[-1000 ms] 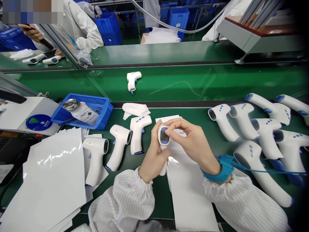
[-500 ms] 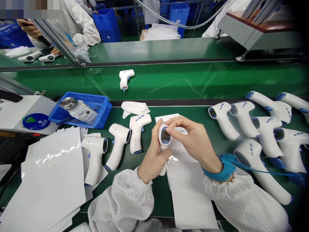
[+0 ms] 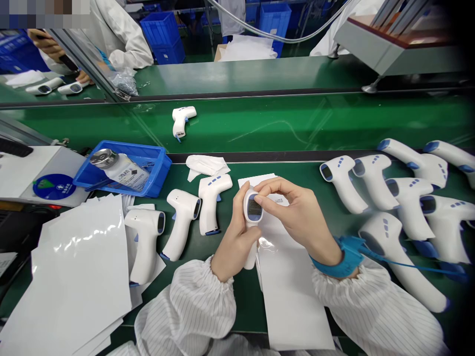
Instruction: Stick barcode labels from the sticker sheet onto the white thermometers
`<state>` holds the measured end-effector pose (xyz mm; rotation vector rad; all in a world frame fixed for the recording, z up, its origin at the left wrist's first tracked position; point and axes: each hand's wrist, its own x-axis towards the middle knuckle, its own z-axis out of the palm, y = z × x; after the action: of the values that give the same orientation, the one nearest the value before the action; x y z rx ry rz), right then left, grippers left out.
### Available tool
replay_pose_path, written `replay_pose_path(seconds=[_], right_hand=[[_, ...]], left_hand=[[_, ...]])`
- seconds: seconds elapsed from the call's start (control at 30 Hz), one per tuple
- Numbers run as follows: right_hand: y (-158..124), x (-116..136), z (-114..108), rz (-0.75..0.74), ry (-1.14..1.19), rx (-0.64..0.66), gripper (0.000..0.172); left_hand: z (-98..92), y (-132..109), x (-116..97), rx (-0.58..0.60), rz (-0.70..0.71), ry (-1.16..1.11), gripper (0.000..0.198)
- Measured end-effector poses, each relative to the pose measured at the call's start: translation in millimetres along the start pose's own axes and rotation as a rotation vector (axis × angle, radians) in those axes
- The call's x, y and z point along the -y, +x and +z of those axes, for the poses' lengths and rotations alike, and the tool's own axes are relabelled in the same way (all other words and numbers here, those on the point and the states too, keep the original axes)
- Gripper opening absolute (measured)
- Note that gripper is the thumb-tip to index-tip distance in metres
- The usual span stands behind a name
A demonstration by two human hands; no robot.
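Observation:
Between my hands is a white infrared thermometer [image 3: 254, 209], upright, its small dark screen facing me. My left hand [image 3: 234, 249] is closed round its handle and left side. The fingers of my right hand [image 3: 299, 211] are bent against the head's top and right edge, with the thumb beside the screen; a blue strap circles that wrist. White paper sheets [image 3: 293, 301] lie under and right of the held thermometer. Left of my hands, three more thermometers lie on the bench, the nearest being this thermometer [image 3: 212, 202]. Several others, such as this thermometer [image 3: 343, 183], lie to the right.
A blue tray [image 3: 158, 173] holds a metal-capped bottle, left of a crumpled white cloth [image 3: 208, 165]. Stacked white sheets [image 3: 81, 262] cover the left bench. Beyond runs a green conveyor belt [image 3: 278, 126] carrying one thermometer [image 3: 181, 120]. A co-worker's sleeve [image 3: 129, 39] shows across it.
The thermometer on the green belt has shifted a little to the left. Both my hands keep nearly the same hold; the left thumb has moved slightly.

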<state>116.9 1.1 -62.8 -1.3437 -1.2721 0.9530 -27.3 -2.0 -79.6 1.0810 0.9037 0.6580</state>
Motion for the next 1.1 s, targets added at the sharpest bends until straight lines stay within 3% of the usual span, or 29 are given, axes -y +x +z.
replay_pose_path(seconds=[0.3,0.57,1.1], right_hand=[[0.1,1.7,0.2,0.011,0.001,-0.003,0.011],[0.4,2.4,0.1,-0.002,-0.015,-0.001,0.011],[-1.6,2.3,0.3,-0.063,-0.053,-0.027,0.013]], left_hand=[[-1.0,-1.6,2.4,0.003,0.023,-0.015,0.086],[-1.3,0.5,6.9,-0.089,0.11,0.058,0.066],[1.2,-0.4,4.6,-0.076,0.07,0.049,0.067]])
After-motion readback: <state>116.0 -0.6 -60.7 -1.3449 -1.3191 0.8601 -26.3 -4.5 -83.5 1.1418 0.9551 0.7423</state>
